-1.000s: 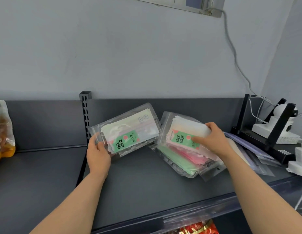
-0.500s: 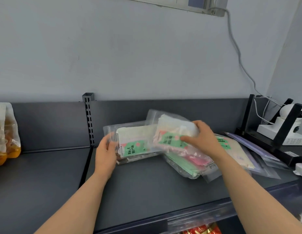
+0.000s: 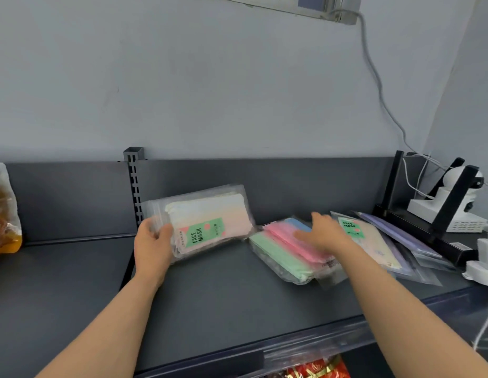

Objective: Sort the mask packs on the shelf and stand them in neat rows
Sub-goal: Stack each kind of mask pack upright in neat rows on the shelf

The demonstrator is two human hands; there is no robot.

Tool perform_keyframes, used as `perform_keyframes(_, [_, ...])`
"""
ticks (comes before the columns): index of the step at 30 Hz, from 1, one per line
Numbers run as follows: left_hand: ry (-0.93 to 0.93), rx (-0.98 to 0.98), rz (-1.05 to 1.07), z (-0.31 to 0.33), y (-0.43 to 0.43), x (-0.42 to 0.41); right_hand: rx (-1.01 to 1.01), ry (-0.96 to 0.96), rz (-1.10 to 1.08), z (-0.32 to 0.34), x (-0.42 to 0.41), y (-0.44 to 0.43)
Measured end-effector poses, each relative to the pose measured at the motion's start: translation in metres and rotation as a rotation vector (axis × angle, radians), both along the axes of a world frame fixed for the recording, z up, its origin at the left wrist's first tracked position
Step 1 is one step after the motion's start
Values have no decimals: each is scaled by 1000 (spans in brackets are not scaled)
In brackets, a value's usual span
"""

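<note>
Head view: left hand (image 3: pixel 152 241) grips left end of face mask packs (image 3: pixel 207 222), stood on long edge on shelf (image 3: pixel 223 296), against back panel (image 3: pixel 292 186). Right hand (image 3: pixel 323 234): fingers straight, holding nothing, over pink-and-green mask pack (image 3: pixel 283 257) lying flat; contact unclear, blurred. More flat packs (image 3: pixel 374 241) beyond right hand.

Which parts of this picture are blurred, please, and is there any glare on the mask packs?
Head view: the right hand is smeared by motion over the pink and green pack; the left hand and its held pack are sharp enough to read the label; the plastic shows a soft sheen, no hard glare; lighting is even.
</note>
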State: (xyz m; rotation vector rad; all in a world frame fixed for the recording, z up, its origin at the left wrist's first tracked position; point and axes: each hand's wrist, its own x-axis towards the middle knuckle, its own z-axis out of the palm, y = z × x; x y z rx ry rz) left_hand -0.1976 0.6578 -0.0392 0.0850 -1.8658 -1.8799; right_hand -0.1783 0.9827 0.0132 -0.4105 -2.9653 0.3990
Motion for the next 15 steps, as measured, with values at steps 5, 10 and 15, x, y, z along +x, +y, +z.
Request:
perform_keyframes(5, [21, -41, 42, 2, 6, 1, -84, -63, -59, -11, 4, 9])
perform_keyframes(10, [21, -55, 50, -1, 4, -2, -258, 186, -86, -6, 1, 8])
perform_keyframes(15, [6, 45, 3, 9, 17, 8, -874, 414, -162, 2, -5, -8])
